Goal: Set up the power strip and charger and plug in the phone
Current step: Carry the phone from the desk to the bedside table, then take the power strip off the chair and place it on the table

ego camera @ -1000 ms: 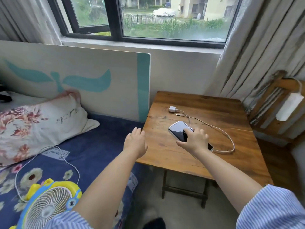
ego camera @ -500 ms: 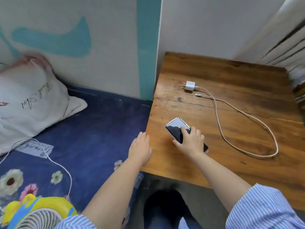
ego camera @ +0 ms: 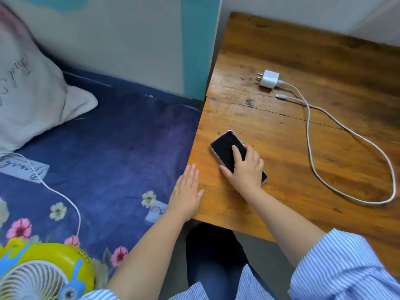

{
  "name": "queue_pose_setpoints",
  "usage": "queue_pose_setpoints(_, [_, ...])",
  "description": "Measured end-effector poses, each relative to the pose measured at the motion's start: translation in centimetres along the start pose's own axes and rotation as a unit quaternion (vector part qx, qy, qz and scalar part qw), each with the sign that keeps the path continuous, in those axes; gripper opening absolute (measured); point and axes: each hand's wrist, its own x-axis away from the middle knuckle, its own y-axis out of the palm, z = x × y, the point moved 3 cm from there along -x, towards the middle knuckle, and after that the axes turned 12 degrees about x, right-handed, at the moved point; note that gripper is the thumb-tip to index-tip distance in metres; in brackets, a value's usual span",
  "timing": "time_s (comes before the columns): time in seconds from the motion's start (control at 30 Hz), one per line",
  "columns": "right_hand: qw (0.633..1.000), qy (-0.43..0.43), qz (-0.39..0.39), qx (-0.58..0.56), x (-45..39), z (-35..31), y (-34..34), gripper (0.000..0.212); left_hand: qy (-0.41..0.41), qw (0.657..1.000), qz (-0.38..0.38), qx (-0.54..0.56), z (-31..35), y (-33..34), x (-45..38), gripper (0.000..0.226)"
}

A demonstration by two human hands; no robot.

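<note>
Right hand holds phone, left hand flat; charger beyond.

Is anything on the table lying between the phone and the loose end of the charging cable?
Nothing visible does. Only bare table lies between the phone, gripped by the right hand, and the cable's free connector, which lies just beside the charger.

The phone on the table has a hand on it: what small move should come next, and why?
Probably bring the phone toward the cable's loose plug: the right hand holds it by its edges, the plug lies unconnected beside the charger, and the left hand is free.
</note>
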Motion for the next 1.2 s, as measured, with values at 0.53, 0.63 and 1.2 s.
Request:
queue_pose_setpoints(0.53, [0.995,0.046,0.074,-0.055,2.9,13.7,-11.2,0.039,0.147,0.980,0.012,-0.131,15.6,-8.1,-3.3,0.058])
queue_pose_setpoints(0.63, [0.990,0.078,0.104,-0.059,4.5,18.3,-13.6,0.037,0.211,0.962,0.030,-0.168,22.6,-9.2,-4.3,0.060])
queue_pose_setpoints(1.2, [0.962,0.144,0.228,-0.046,14.8,50.7,-21.7,0.034,0.374,0.893,0.084,-0.236,57.3,1.7,0.4,0.058])
